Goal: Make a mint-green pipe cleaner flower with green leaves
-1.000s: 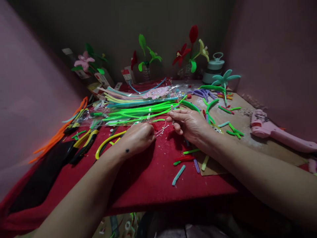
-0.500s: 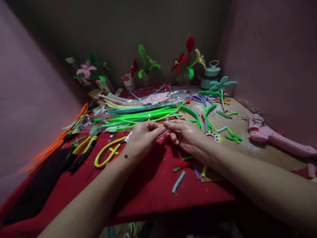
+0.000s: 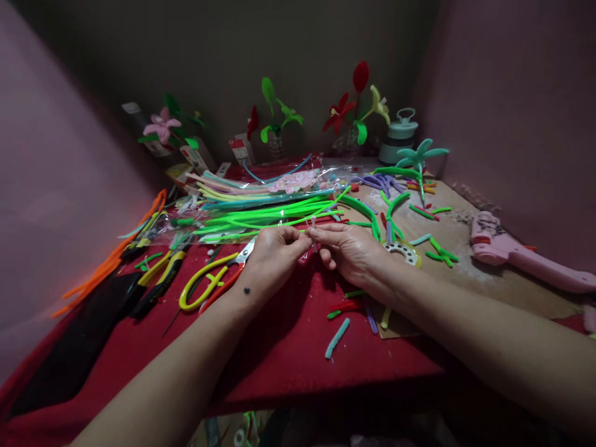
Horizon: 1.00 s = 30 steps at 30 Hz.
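Observation:
My left hand and my right hand meet at the middle of the red-covered table, fingertips almost touching. Between the right thumb and fingers a small pale pink piece stands upright. The left fingers are pinched together beside it; what they hold is too small to make out. Green pipe cleaners lie just beyond both hands. Scissors with yellow and red handles rest by the left wrist. Close to the right wrist is a yellow-rimmed disc with holes, partly covered by the arm.
Pliers and orange pipe cleaners lie at the left. Fuzzy flowers stand at the back near a lidded jar. On the right, a pink tool lies on brown board. A short teal piece lies in front.
My left hand has shifted slightly right, showing more of the scissors. Both hands remain pinched close together. The view has moved a little.

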### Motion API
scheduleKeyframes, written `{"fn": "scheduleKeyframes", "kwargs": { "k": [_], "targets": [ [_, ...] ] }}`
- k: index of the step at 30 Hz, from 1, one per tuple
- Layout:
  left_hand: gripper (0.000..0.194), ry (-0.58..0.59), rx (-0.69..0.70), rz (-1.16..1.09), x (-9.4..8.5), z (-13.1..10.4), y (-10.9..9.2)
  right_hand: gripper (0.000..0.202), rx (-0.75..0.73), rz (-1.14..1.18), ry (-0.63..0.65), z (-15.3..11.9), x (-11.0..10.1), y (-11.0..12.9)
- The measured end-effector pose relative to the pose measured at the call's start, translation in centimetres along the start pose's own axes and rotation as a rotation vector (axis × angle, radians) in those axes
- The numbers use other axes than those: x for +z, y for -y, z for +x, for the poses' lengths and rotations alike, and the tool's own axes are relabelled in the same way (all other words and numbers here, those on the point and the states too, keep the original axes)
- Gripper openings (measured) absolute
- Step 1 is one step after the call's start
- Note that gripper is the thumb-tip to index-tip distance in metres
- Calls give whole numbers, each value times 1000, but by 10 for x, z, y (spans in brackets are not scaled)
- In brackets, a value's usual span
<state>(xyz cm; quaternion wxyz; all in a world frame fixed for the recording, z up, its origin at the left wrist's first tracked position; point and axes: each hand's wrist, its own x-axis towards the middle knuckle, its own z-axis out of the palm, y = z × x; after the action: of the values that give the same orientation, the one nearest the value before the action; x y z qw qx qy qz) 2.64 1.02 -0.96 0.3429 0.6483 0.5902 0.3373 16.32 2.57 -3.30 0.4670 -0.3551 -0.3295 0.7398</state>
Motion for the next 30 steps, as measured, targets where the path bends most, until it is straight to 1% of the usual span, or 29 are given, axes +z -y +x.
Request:
{"fn": "scheduleKeyframes", "kwargs": {
  "k": [5, 8, 10, 12, 13, 15, 17, 19, 21, 26, 30],
  "targets": [
    [26, 34, 3, 26, -2, -2, -3, 7, -25, -49, 13, 2, -3, -3],
    [22, 49, -37, -58, -8, -3, -7, 10, -46, -77, 15, 2, -4, -2],
    [20, 14, -76, -185, -12, -3, -8, 11, -52, -89, 28, 1, -4, 0],
    [25, 25, -117, -395, -14, -3, -7, 12, -42, -98, 84, -1, -4, 2],
    [29, 62, -148, -509, -15, -2, -6, 13, -28, -105, 127, -2, -3, 3],
    [31, 172, -210, -683, -15, 0, -2, 14, 14, -113, 208, -3, -2, 5],
    [27, 253, -244, -764, -15, 1, 1, 13, 74, -102, 257, -5, -1, 6],
    [21, 301, -257, -796, -15, 2, 3, 10, 132, -84, 278, -5, -1, 7],
    [16, 325, -272, -815, -16, 3, 4, 8, 171, -84, 302, -6, -2, 8],
    [12, 356, -274, -824, -18, 5, 5, 8, 215, -119, 378, -6, -5, 11],
    [11, 373, -269, -831, -18, 6, 7, 13, 215, -161, 397, -6, -5, 12]
  ]
}}
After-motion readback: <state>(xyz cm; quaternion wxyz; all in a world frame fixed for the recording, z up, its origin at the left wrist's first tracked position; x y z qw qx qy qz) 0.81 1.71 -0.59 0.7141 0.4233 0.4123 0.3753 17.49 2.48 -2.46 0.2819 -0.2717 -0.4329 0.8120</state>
